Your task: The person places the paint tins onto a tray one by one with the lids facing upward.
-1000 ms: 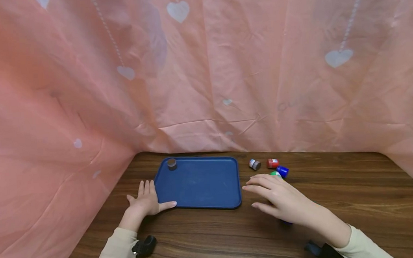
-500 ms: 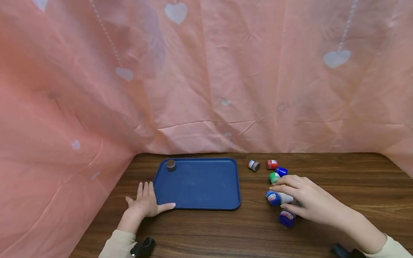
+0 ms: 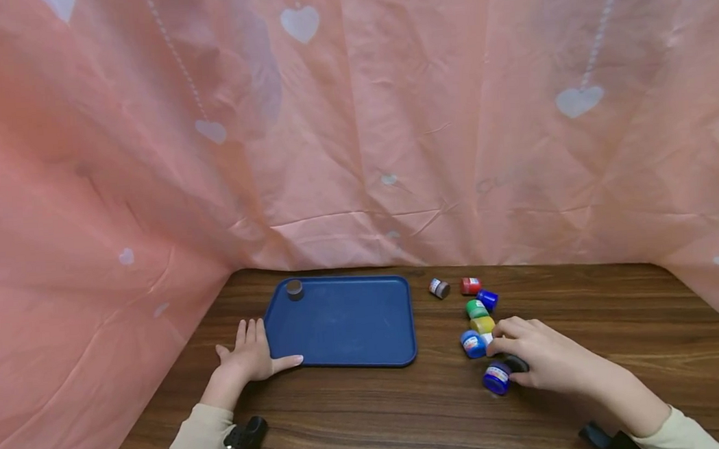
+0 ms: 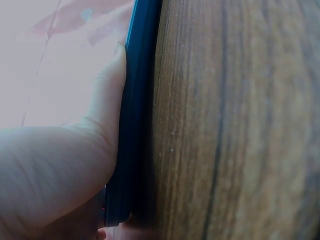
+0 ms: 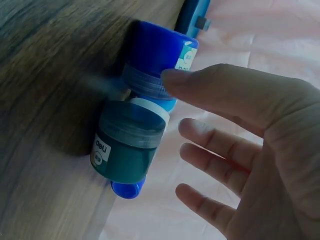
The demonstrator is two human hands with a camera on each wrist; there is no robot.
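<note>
In the head view a blue tray (image 3: 341, 322) lies on the wooden tabletop (image 3: 408, 414), and everything else is placed from it. The left hand (image 3: 250, 355) rests flat against the tray's near left corner, fingers straight and the thumb stretched along the near rim, holding nothing. A small brown pot (image 3: 294, 289) stands in the tray's far left corner. To the right of the tray lies a cluster of small paint pots: a brown one (image 3: 439, 287), a red one (image 3: 470, 286), a dark blue one (image 3: 488, 299), a green one (image 3: 476, 309) and a yellow one (image 3: 482, 324), then a blue pot (image 3: 472, 344) and, nearest the person, a blue-lidded pot (image 3: 496, 377). The right hand (image 3: 537, 358) lies on the tabletop right of the tray, its fingers loosely bent and touching these last two pots. A pink curtain (image 3: 353, 115) with white hearts hangs behind the tray. In the left wrist view the thumb of the left hand (image 4: 60, 165) presses along the tray's dark blue rim (image 4: 135, 125). In the right wrist view the right hand's (image 5: 260, 165) fingers are spread and slightly bent, the forefinger tip touching the neck of the blue pot (image 5: 155, 60), which lies against a teal pot (image 5: 127, 145); nothing is gripped.
</note>
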